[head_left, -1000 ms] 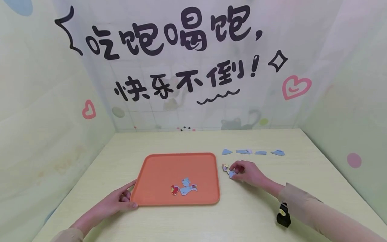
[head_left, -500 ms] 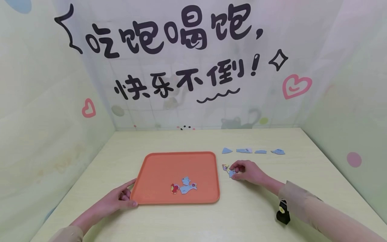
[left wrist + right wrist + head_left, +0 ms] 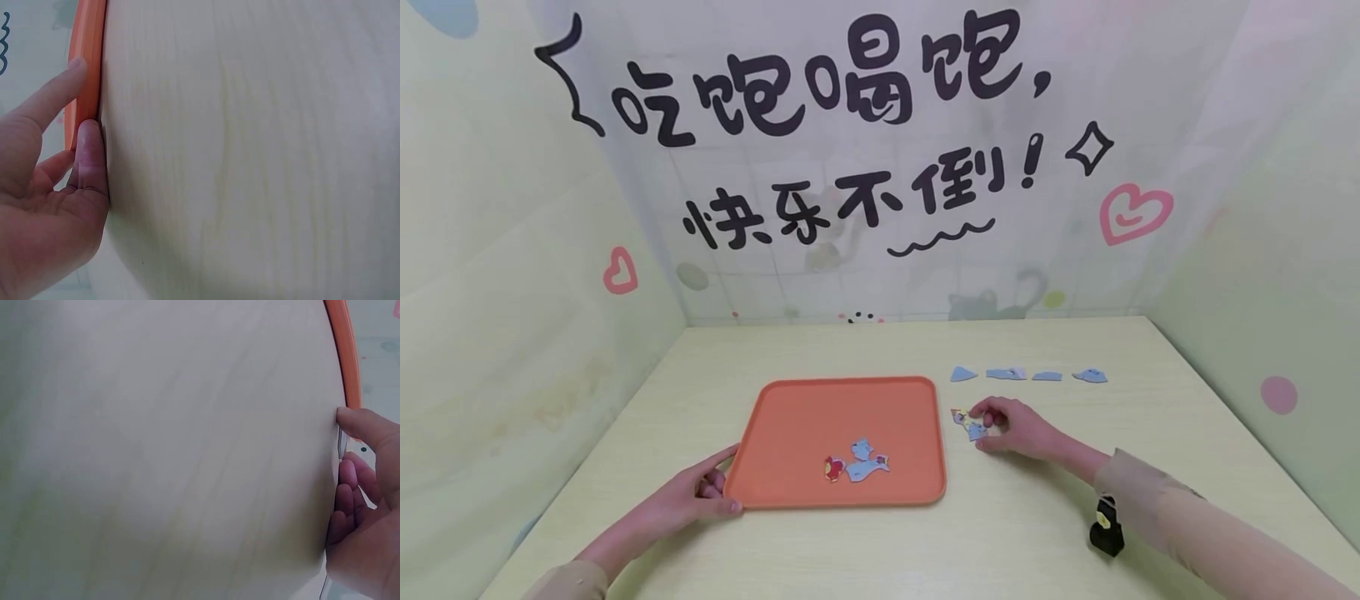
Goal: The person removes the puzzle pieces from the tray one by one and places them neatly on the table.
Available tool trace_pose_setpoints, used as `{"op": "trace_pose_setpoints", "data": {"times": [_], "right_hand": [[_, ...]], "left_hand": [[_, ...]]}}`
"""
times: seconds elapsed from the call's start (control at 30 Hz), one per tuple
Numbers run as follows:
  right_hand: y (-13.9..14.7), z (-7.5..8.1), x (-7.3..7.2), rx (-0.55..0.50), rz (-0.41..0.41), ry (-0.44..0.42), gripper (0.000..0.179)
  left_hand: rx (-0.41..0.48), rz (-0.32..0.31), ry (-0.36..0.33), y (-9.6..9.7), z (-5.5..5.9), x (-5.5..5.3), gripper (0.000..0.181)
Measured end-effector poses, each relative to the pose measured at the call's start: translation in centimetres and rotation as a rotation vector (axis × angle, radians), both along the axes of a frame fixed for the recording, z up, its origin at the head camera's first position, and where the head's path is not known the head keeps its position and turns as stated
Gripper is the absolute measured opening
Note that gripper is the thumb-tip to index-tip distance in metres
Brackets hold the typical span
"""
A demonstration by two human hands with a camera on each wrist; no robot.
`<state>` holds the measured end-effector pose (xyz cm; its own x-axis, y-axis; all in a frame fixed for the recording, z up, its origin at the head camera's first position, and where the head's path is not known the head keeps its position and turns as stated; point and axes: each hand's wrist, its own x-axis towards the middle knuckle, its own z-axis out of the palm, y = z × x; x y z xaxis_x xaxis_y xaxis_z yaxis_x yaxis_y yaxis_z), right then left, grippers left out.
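The tray (image 3: 797, 417) is plain orange, bearing 1 red piece (image 3: 833, 469) marked with yellow and 2 light blue pieces (image 3: 867, 472), while the printed shape (image 3: 976, 432) beside it mixes blue, pale yellow and purple. The 4 row pieces (image 3: 1047, 377) are blue, 1 ending in lilac. Yellowish grain streaks the cream table (image 3: 880, 546); black lettering (image 3: 880, 71) and pink hearts (image 3: 1135, 215) pattern the whitish backdrop (image 3: 910, 292).

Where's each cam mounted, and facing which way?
Head: on the head, forward and down at table, orange tray, blue pieces, backdrop; left hand, right hand, sleeves show.
Left wrist: on that wrist, at table and tray rim; left hand shows.
Right wrist: on that wrist, at table; right hand shows.
Shared by both wrist views: orange tray, table.
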<state>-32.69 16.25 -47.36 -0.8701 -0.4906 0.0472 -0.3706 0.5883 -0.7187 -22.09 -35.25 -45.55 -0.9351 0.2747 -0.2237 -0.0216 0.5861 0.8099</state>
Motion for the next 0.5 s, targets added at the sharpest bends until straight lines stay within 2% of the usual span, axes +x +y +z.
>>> {"op": "trace_pose_setpoints", "data": {"times": [0.5], "right_hand": [[0.23, 0.39, -0.03, 0.06, 0.044, 0.057, 0.044]], "left_hand": [[-0.012, 0.007, 0.013, 0.16, 0.05, 0.12, 0.098]]}}
